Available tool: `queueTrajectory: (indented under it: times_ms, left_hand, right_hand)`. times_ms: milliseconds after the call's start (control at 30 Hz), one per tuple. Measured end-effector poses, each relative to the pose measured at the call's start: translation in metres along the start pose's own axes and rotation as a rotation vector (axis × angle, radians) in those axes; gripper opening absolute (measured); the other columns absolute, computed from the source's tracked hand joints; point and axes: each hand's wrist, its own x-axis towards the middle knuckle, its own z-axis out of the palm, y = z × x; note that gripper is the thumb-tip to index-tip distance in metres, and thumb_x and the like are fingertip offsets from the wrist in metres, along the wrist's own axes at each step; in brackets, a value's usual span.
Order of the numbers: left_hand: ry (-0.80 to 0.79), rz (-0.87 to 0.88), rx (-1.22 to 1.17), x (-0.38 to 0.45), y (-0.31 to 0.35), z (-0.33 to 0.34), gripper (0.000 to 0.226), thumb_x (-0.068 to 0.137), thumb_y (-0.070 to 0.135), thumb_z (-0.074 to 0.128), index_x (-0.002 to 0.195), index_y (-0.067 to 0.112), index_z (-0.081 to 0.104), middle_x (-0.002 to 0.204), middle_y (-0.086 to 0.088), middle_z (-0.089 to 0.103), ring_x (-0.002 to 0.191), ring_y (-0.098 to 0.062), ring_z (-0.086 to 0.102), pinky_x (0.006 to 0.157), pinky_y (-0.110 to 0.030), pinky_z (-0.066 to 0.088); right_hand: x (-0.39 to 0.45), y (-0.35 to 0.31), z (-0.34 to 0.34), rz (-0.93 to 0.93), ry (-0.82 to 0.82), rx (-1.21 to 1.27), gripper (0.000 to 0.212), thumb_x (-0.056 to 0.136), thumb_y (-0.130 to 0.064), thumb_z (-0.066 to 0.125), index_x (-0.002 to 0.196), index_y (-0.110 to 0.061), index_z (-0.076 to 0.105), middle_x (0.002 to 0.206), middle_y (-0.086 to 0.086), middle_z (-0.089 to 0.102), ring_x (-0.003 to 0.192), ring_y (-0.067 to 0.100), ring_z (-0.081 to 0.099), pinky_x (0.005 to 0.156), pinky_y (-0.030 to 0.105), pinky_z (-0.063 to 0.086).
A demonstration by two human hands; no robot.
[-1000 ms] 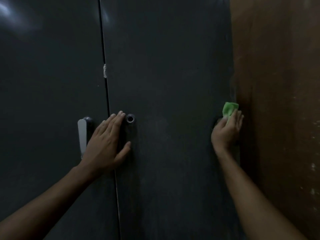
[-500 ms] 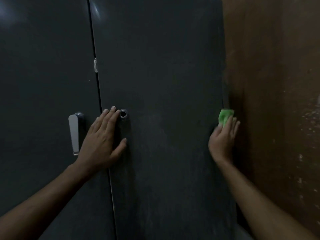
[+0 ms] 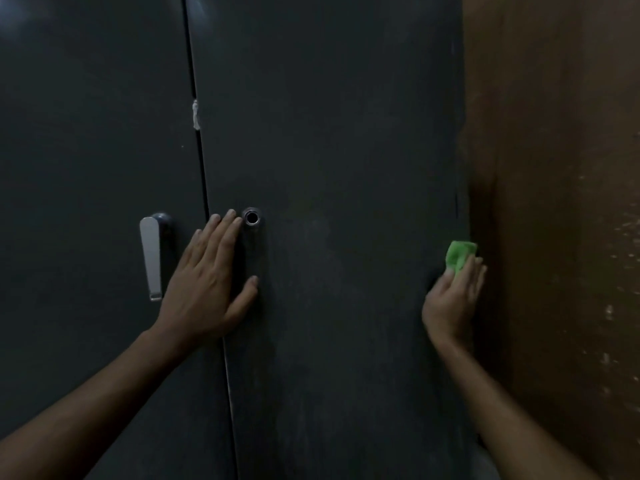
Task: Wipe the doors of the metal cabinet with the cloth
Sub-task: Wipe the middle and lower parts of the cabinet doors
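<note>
Two dark grey metal cabinet doors fill the view: the left door and the right door, both closed, with a narrow seam between them. My left hand lies flat across that seam, fingers straight, just left of a round keyhole. My right hand presses a small green cloth with straight fingers against the right edge of the right door. Most of the cloth is hidden under the fingers.
A silver lever handle hangs down on the left door, left of my left hand. A white scrap sticks in the seam higher up. A brown, speckled wall stands directly right of the cabinet.
My right hand with the cloth has slid down the right door's edge. My left hand stays flat on the seam by the keyhole. The view has shifted a little.
</note>
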Motion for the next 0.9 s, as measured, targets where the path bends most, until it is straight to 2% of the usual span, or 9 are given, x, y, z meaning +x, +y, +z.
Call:
queueTrajectory:
  times_ms: [100,167,267,400,467,567,633,800,900]
  left_hand:
    - [0.003,-0.014,-0.004,-0.003,0.001,0.001,0.087,0.090,0.053,0.040,0.160,0.007,0.015,0.168,-0.008,0.013,0.157,-0.020,0.005,0.127,-0.039,0.008]
    - [0.016,-0.026,-0.023,-0.003,0.000,-0.001,0.087,0.090,0.053,0.041,0.160,0.007,0.015,0.168,-0.008,0.014,0.157,-0.020,0.005,0.127,-0.041,0.010]
    - [0.020,-0.009,-0.024,-0.003,0.002,-0.003,0.085,0.091,0.051,0.042,0.160,0.008,0.015,0.168,-0.008,0.017,0.156,-0.019,0.007,0.127,-0.039,0.010]
    - [0.025,-0.017,-0.054,0.000,0.006,0.000,0.085,0.091,0.048,0.044,0.160,0.010,0.014,0.167,-0.008,0.019,0.156,-0.019,0.008,0.127,-0.036,0.008]
    - [0.030,-0.015,-0.070,0.000,0.007,0.001,0.085,0.090,0.048,0.044,0.160,0.011,0.013,0.167,-0.008,0.020,0.156,-0.018,0.008,0.127,-0.035,0.009]
    - [0.025,-0.015,-0.079,-0.003,0.005,0.004,0.085,0.090,0.049,0.044,0.160,0.012,0.012,0.167,-0.008,0.021,0.156,-0.016,0.007,0.127,-0.033,0.007]
    - [0.025,-0.032,-0.086,-0.006,0.003,0.004,0.085,0.090,0.048,0.044,0.160,0.012,0.012,0.167,-0.008,0.020,0.156,-0.016,0.007,0.127,-0.032,0.006]
    - [0.012,-0.038,-0.107,-0.012,0.005,-0.001,0.085,0.089,0.044,0.045,0.160,0.008,0.014,0.166,-0.011,0.022,0.156,-0.021,0.012,0.127,-0.039,0.013]
    - [-0.019,-0.031,-0.150,-0.015,0.002,-0.008,0.086,0.087,0.034,0.052,0.159,0.006,0.014,0.165,-0.012,0.024,0.155,-0.019,0.012,0.126,-0.029,0.009]
  right_hand:
    - [0.021,-0.032,0.009,0.105,0.035,0.018,0.050,0.103,-0.010,0.040,0.149,0.006,0.030,0.155,0.028,0.030,0.149,0.038,0.019,0.122,0.039,0.012]
    - [0.044,-0.078,0.025,0.006,0.042,0.046,0.049,0.101,-0.008,0.042,0.147,0.007,0.035,0.153,0.031,0.032,0.147,0.042,0.023,0.123,0.042,0.014]
    - [0.015,-0.120,0.048,-0.404,-0.042,0.010,0.050,0.099,-0.009,0.045,0.145,0.008,0.037,0.152,0.033,0.031,0.146,0.045,0.023,0.123,0.050,0.014]
    - [-0.057,-0.045,0.024,-0.965,-0.277,-0.179,0.050,0.096,-0.008,0.048,0.142,0.011,0.041,0.150,0.035,0.032,0.143,0.049,0.027,0.113,0.059,0.033]
    - [-0.048,-0.011,0.002,-0.851,-0.266,-0.209,0.050,0.096,-0.008,0.045,0.140,0.013,0.041,0.149,0.036,0.033,0.140,0.052,0.030,0.108,0.062,0.038]
    - [0.003,-0.044,0.010,-0.209,-0.059,-0.036,0.051,0.100,-0.011,0.040,0.144,0.014,0.034,0.151,0.036,0.029,0.146,0.049,0.020,0.118,0.058,0.025]
    - [0.018,-0.100,0.032,-0.158,-0.012,0.013,0.051,0.101,-0.012,0.040,0.146,0.010,0.033,0.154,0.034,0.026,0.148,0.046,0.016,0.122,0.053,0.017]
    - [-0.077,-0.102,0.050,-0.964,-0.228,-0.088,0.048,0.097,-0.008,0.047,0.141,0.009,0.044,0.150,0.035,0.033,0.143,0.049,0.027,0.116,0.058,0.029]
    - [-0.073,-0.060,0.022,-1.052,-0.268,-0.160,0.049,0.091,-0.003,0.056,0.137,0.008,0.048,0.145,0.035,0.040,0.138,0.051,0.034,0.108,0.061,0.040]
